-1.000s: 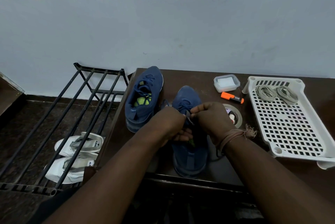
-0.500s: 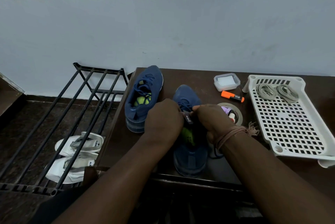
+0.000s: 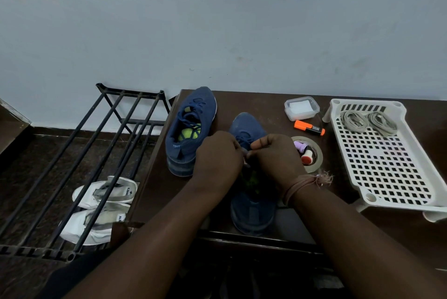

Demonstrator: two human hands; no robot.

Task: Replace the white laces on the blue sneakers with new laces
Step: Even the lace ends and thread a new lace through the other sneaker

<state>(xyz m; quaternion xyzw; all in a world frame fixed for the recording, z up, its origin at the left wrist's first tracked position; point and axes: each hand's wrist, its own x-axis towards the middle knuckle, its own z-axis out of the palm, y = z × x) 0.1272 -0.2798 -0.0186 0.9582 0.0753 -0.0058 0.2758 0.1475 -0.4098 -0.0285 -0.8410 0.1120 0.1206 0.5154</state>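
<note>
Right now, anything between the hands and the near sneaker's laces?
No. Both the left hand and the right hand are already on the near blue sneaker, fingers curled at its lace area, where they meet over the tongue. Nothing visible blocks them; the other sneaker sits clear to the left.

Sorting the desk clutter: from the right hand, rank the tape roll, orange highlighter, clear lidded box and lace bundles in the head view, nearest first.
From the right hand:
1. Tape roll, just right of it.
2. Orange highlighter, beyond the roll.
3. Clear lidded box, farther back.
4. Lace bundles, in the white tray's far end.
</note>
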